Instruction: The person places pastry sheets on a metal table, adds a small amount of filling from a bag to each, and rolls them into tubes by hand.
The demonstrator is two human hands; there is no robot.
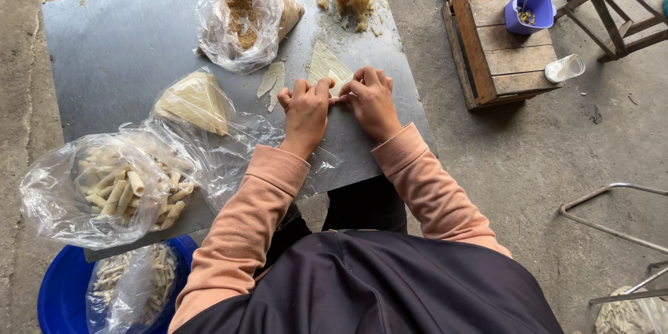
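Left hand and right hand: fingers curled down, pinching the near edge of a pale triangular wrapper on the metal table | filling probably tucked under the fingers, hidden | best rolled tight and even, thumbs pressing, corners folded in | finished rolls in bag, left.

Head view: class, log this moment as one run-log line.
left hand and right hand: rolling wrapper | metal table | finished rolls in bag, left
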